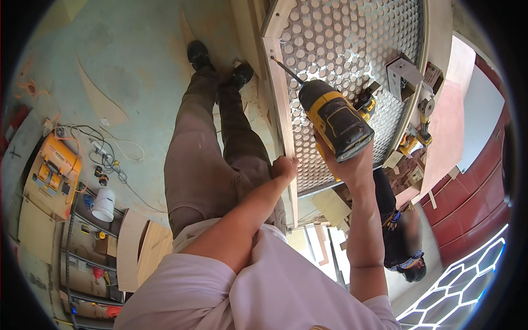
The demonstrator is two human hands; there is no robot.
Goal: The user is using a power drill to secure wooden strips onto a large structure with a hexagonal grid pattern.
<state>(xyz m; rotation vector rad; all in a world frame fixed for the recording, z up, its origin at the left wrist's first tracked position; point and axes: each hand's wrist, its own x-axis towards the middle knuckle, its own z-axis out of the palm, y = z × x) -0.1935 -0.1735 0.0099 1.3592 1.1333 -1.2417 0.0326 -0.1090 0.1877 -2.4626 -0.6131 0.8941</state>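
My right hand (pixel 352 164) is wrapped round the handle of a yellow-and-black cordless drill (pixel 333 118). Its long thin bit (pixel 287 70) points to the upper left, and the tip meets or nearly meets the face of a pale wooden strip (pixel 281 104). That strip edges a perforated metal panel (pixel 319 49) with round holes. Lower down the same strip, my left hand (pixel 286 167) is closed on its edge, fingers curled over the wood. A dark screw head or hole (pixel 277 15) shows near the strip's top corner.
On the panel lie a second power tool (pixel 367 102) and an open cardboard box (pixel 404 77). An angle grinder (pixel 424 118) rests by the far edge. Another person (pixel 401 236) is at the right. Cables (pixel 104 146), an orange case (pixel 58 159) and shelving (pixel 91 258) stand left.
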